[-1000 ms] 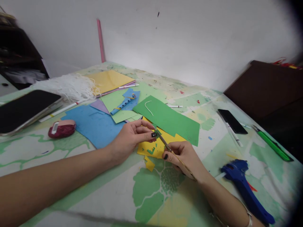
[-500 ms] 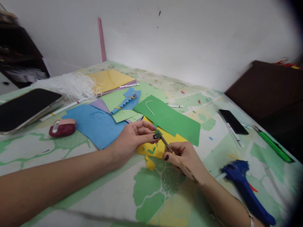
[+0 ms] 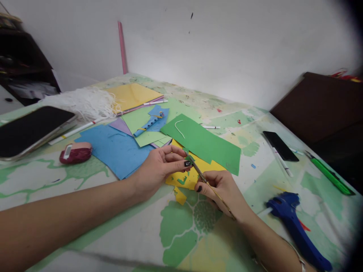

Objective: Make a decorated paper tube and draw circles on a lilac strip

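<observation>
A table covered with a green floral-print cloth carries a large blue paper sheet, a green paper sheet and a yellow paper sheet with holes cut in it, with a blue glue gun lying well off to the right. The left hand hovers over the yellow sheet's edge, its fingers pinching a small green paper scrap. The right hand is closed around thin scissors, whose tips meet that scrap.
</observation>
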A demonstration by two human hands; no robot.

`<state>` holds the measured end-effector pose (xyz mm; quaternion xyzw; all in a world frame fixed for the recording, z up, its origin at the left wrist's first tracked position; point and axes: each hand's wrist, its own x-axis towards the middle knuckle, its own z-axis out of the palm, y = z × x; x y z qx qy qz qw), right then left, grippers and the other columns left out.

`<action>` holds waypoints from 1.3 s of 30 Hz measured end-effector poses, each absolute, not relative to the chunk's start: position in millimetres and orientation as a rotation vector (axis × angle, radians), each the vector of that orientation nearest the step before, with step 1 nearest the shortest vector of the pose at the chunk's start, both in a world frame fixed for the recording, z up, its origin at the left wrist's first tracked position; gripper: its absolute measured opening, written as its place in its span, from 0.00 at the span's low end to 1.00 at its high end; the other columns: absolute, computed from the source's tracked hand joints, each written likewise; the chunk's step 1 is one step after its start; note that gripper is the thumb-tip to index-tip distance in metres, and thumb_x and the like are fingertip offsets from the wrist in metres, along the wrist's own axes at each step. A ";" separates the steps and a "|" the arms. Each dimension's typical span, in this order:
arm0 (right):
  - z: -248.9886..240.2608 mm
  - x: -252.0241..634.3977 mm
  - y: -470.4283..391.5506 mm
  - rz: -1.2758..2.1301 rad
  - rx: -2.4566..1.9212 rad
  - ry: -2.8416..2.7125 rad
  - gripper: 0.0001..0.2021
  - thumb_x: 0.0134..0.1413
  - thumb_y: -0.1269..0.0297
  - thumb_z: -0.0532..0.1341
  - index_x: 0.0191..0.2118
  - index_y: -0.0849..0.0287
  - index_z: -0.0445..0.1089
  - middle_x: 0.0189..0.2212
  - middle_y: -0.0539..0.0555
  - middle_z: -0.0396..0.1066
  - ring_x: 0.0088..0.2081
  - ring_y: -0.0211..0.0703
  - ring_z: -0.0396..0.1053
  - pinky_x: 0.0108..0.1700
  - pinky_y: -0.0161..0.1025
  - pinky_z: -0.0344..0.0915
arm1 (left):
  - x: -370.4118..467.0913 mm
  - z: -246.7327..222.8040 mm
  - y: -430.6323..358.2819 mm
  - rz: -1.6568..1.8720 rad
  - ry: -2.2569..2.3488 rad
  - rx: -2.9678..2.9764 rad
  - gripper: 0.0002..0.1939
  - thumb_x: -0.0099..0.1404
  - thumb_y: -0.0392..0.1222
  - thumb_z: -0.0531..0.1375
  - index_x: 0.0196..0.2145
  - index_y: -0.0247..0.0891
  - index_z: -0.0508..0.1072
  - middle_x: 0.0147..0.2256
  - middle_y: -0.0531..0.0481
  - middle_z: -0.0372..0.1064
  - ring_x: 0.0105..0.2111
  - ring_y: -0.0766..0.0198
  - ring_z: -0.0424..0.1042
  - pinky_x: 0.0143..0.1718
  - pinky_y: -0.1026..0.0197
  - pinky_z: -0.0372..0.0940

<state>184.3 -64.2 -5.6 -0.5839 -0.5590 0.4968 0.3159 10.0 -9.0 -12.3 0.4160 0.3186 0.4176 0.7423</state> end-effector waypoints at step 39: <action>4.3 214.5 -64.0 1.540 -1.514 -1.653 0.21 0.36 0.51 0.70 0.16 0.62 0.64 0.11 0.42 0.48 0.14 0.26 0.43 0.14 0.30 0.36 | -1.7 -2.8 2.2 0.841 0.848 1.368 0.11 0.53 0.33 0.58 0.31 0.43 0.79 0.29 0.55 0.73 0.30 0.70 0.67 0.31 0.70 0.60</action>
